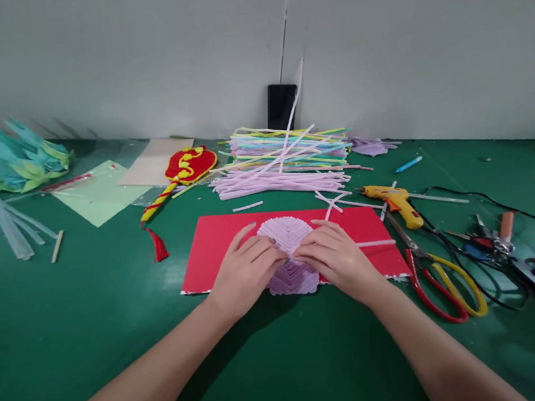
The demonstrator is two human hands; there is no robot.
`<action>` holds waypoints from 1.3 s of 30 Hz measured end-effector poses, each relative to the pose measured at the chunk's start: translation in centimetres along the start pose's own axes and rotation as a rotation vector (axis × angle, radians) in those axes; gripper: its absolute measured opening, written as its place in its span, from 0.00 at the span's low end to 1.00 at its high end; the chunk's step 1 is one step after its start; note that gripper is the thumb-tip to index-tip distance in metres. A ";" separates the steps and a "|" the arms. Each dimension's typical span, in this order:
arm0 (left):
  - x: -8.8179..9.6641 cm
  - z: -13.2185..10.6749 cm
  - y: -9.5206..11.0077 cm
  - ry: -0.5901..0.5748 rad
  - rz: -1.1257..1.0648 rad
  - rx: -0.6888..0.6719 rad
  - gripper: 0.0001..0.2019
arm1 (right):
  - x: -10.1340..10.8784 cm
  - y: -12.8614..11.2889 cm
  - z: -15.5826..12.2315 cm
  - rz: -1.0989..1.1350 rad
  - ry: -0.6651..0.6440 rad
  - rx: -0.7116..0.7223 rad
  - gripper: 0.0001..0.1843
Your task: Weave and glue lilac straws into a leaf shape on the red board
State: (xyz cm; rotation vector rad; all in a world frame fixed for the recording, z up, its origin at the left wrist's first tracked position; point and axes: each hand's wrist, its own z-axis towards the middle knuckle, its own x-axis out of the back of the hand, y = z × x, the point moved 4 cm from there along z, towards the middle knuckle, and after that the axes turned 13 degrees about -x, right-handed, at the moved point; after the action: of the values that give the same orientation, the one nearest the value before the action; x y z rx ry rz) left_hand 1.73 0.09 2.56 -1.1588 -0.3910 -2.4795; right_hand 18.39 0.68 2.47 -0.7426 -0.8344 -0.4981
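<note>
A pale purple leaf-shaped piece made of ribbed strips (286,235) lies on a red card (214,243) on the green table. My left hand (244,270) rests flat on its left side, fingers stretched toward the middle. On its right side my right hand (337,257) does the same, fingers extended and pressing down. The fingertips of both hands nearly meet over the piece. Neither hand holds anything else.
Behind the card lies a pile of coloured strips (282,159). A yellow glue gun (395,200), scissors with red and yellow handles (443,282), pliers (497,239) and cables sit to the right. A red-and-yellow fan ornament (184,168) and teal paper pieces (16,161) lie to the left.
</note>
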 end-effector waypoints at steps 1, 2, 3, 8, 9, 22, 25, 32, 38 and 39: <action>0.0 0.0 0.0 0.011 -0.004 0.021 0.07 | 0.0 -0.1 0.0 -0.006 0.019 -0.014 0.07; -0.1 -0.1 0.0 0.023 -0.007 0.044 0.06 | 0.0 -0.2 0.0 -0.012 0.037 -0.033 0.06; -0.1 -0.1 0.0 0.039 -0.004 0.067 0.05 | 0.0 -0.3 0.1 -0.017 0.058 -0.055 0.06; -0.1 -0.4 0.2 0.103 0.065 0.133 0.05 | -0.3 -0.7 0.1 -0.016 0.141 -0.118 0.06; -0.1 -0.4 0.2 0.100 0.070 0.132 0.05 | -0.3 -0.7 0.1 -0.011 0.141 -0.113 0.06; -0.3 -0.5 -0.3 0.000 -0.075 0.076 0.08 | -0.2 0.3 -0.3 -0.005 0.065 -0.018 0.12; -0.2 -0.3 -0.1 -0.026 -0.061 0.041 0.09 | -0.2 0.3 -0.3 -0.040 -0.014 0.019 0.14; -0.3 0.0 0.3 -0.067 -0.008 0.041 0.10 | -0.3 0.3 -0.2 -0.132 -0.114 0.029 0.16; -0.6 -0.3 0.0 -0.031 -0.060 0.077 0.08 | 0.1 0.3 -0.1 -0.009 -0.062 0.005 0.09; -0.7 -0.3 0.0 -0.036 -0.072 0.084 0.07 | 0.1 0.3 -0.1 0.006 -0.051 0.007 0.08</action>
State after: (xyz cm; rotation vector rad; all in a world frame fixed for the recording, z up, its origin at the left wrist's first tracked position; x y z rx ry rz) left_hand 1.89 0.11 1.84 -1.1763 -0.5506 -2.4801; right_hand 18.73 0.74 2.40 -0.7538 -0.8810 -0.4727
